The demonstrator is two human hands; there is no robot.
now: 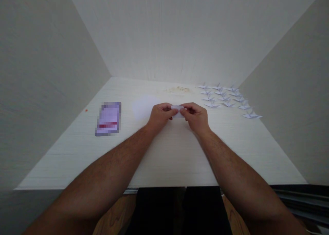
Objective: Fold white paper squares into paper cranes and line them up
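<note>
Between my two hands is a small folded piece of white paper [178, 115], held over the middle of the table. My left hand [160, 116] pinches its left side between thumb and fingers. On the right side, my right hand [197, 116] grips it the same way, both thumbs lying on the near face. The fingers behind the paper are partly hidden, and so are the finer folds. Left of my left hand, white paper [144, 106] lies flat on the table, partly covered by that hand.
Several folded white paper cranes [226, 99] stand in rows at the back right of the white table [174, 159]. A blurred-out purple rectangular item [109, 118] lies on the left, with a small orange speck [86, 110] beyond it. Walls enclose the table on three sides.
</note>
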